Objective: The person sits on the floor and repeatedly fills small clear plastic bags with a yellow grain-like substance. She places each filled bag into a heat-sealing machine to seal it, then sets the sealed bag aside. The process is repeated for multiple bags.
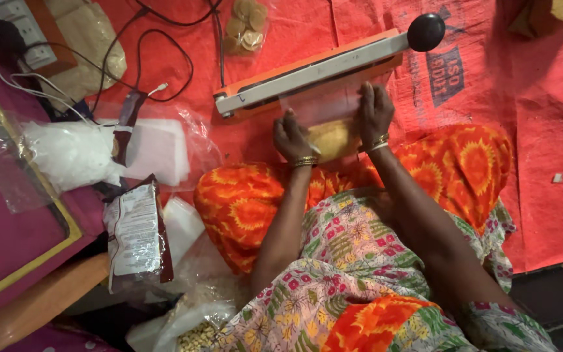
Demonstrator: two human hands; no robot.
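My left hand (pixel 292 137) and my right hand (pixel 375 112) hold the two sides of a clear plastic pouch (pixel 331 124) filled with pale yellow grains. The pouch's open top lies in the jaw of an orange and grey heat sealer (pixel 307 72) on the red mat. The sealer's arm with its black knob (pixel 425 32) is raised a little above the base. Both wrists wear gold bangles. My lap in orange patterned cloth is just below the pouch.
A stack of empty clear bags (pixel 158 150) and a white filled bag (pixel 70 153) lie at the left. A brown and white foil packet (pixel 137 234) stands near my knee. Black cables (pixel 164 45), a power strip (pixel 24 29) and a sealed snack pouch (pixel 245 26) lie beyond.
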